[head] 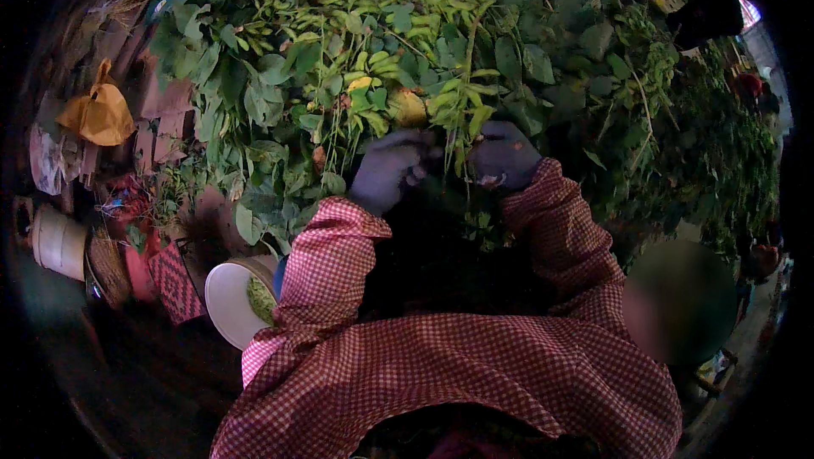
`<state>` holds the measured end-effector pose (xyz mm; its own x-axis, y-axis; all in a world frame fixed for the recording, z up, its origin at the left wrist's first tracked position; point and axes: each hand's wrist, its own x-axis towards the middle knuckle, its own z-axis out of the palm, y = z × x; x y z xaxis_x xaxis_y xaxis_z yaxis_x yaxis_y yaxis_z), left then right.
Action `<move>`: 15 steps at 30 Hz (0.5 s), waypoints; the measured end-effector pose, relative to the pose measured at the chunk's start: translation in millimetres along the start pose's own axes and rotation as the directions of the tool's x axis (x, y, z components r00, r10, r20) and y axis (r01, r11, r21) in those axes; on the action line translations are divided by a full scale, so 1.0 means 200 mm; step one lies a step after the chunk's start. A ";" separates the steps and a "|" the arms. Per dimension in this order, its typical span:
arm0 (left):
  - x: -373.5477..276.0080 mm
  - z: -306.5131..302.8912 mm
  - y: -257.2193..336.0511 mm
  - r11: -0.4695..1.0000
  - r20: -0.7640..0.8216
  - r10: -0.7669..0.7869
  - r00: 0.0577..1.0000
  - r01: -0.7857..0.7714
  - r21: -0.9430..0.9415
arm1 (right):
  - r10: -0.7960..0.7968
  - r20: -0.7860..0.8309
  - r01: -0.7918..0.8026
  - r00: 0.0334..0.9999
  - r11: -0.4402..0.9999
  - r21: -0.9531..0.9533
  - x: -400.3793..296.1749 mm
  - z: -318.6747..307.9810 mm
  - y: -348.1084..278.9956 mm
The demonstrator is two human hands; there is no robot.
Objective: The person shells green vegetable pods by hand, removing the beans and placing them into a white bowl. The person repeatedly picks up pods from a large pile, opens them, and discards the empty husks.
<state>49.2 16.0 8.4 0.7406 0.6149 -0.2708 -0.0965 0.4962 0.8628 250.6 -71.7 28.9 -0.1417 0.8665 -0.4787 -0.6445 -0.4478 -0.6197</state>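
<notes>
A large heap of leafy bean plants [267,96], which look like soybeans, lies before me, thick with green pods. My right hand [505,155], in a greyish glove, is closed at the lower end of a pod-bearing bean stem [470,61], which points away from me. Facing it across a small gap is my gloved left hand [391,169], fingers curled; whether anything is in them is hidden. Several pods [455,99] cluster on the stem just beyond both hands. Beside my left forearm, a tilted white bucket [222,309] contains green pods [259,301].
An orange tied plastic bag [102,112] lies on boards at far left. Below it stand another whitish bucket [58,242] and a red-and-black woven bag [177,281]. More cut plants [712,141] are heaped on the right. A blurred round patch hides the area beside my right elbow.
</notes>
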 end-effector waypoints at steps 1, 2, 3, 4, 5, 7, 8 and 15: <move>0.01 0.00 -0.02 0.999 0.027 0.016 0.999 -0.017 0.027 | 0.014 0.000 -0.014 1.000 0.999 -0.040 0.02 -0.02 0.01; 0.01 0.00 -0.03 0.998 0.055 0.031 0.998 -0.034 0.053 | 0.021 0.051 -0.018 0.998 0.998 -0.055 0.05 -0.09 0.03; 0.01 0.02 -0.03 1.000 0.073 0.000 0.997 0.001 -0.006 | 0.026 0.090 -0.020 0.996 0.997 -0.069 0.06 -0.15 0.04; 0.00 0.04 -0.02 0.998 0.089 -0.028 0.996 0.033 -0.062 | 0.023 0.185 -0.012 0.982 0.998 -0.057 0.09 -0.23 0.05; 0.00 0.06 -0.02 0.991 0.107 -0.055 0.993 0.067 -0.116 | 0.000 0.197 0.019 0.980 0.995 -0.096 0.09 -0.30 0.07; -0.02 0.08 0.01 0.992 0.091 -0.106 0.990 0.112 -0.063 | -0.058 0.155 0.091 0.986 0.971 -0.221 0.05 -0.20 0.05; -0.02 0.08 0.02 0.990 0.079 -0.131 0.988 0.134 -0.037 | -0.103 0.101 0.130 0.990 0.942 -0.310 0.03 -0.12 0.04; 0.02 0.07 -0.05 0.996 0.038 -0.065 0.997 0.067 -0.057 | -0.190 0.137 0.226 0.972 0.915 -0.334 -0.01 -0.05 0.04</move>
<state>61.0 5.2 5.0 0.7698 0.5580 -0.3098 -0.0843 0.5701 0.8173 253.9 -79.7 19.0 -0.1187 0.9576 -0.2624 -0.3709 -0.2879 -0.8829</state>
